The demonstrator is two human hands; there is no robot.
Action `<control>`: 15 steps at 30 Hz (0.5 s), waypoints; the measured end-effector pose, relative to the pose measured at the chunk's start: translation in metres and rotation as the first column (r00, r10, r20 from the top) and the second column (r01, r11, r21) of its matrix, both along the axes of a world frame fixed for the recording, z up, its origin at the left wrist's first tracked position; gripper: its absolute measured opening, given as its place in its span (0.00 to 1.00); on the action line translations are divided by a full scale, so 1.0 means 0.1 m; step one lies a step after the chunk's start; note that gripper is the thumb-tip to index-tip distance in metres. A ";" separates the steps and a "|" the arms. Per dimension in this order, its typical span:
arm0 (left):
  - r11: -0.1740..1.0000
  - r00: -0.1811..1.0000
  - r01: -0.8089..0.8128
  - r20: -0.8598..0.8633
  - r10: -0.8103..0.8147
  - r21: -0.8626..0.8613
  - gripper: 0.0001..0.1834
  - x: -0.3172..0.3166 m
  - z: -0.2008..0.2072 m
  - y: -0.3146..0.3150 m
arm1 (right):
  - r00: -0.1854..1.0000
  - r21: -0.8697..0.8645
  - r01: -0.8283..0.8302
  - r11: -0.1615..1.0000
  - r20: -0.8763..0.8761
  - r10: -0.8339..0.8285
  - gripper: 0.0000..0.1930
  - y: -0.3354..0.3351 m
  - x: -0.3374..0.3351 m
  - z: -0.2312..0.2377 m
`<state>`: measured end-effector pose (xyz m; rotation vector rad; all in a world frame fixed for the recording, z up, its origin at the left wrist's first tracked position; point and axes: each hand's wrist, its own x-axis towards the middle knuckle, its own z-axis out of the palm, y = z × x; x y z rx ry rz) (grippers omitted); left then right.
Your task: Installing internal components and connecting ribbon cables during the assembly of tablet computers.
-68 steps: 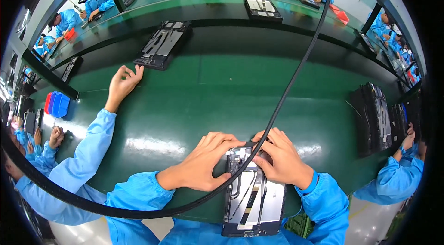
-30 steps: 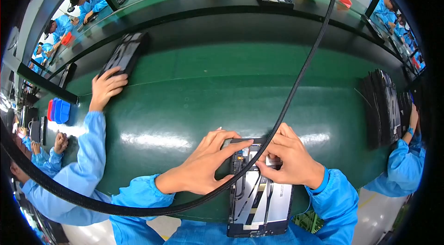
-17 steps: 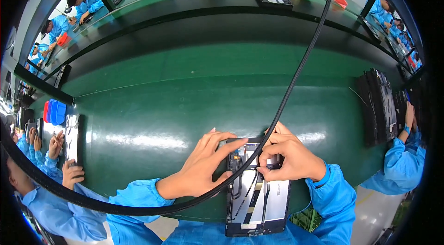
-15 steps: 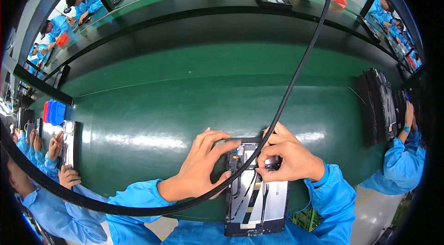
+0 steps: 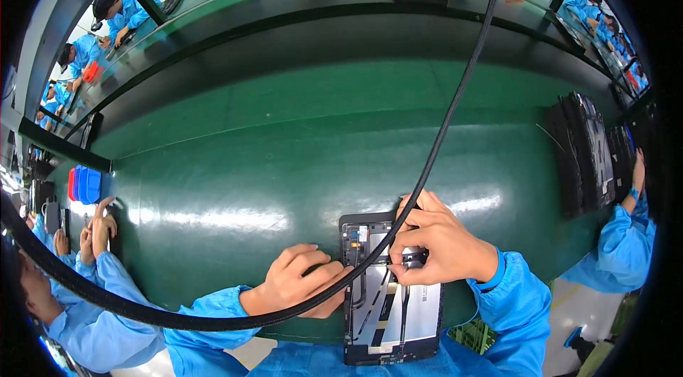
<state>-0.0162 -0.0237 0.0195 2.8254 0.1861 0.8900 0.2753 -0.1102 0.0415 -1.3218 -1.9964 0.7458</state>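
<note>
The opened black rectangular tablet-like device with silver-white metal inside lies at the near side of the glossy green tabletop, its long sides running near to far and its near end past the table edge in this view. The right hand is over its far right part, thumb and index tips brought together in a pinch; whether a small part sits between them, I cannot tell. The left hand is loosely half-curled at the device's left edge, nothing visible in its grasp; the thick black braided cable crosses in front, so contact there is unclear.

To work well here, I would steady the left edge with the left hand, since the near end looks poorly supported. The right pinch should stay light and low, using only 2 fingertips, with force kept straight rather than sideways. Both hands should keep off the thin black ribbon strips, which would probably crease easily.
</note>
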 end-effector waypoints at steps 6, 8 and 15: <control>0.954 0.997 -0.054 -0.076 0.033 -0.295 0.19 0.06 0.08 -0.04 | 0.997 -0.005 0.061 0.998 0.052 -0.060 0.07 -0.06 -0.03 0.05; 0.950 0.991 -0.070 -0.133 0.030 -0.304 0.22 0.05 0.07 -0.07 | 1.000 0.112 0.020 0.993 -0.018 -0.018 0.08 -0.08 -0.01 -0.09; 0.985 0.979 -0.150 -0.149 0.136 -0.088 0.22 -0.12 0.01 -0.20 | 1.000 0.220 -0.006 0.976 -0.028 0.012 0.08 0.00 -0.16 -0.07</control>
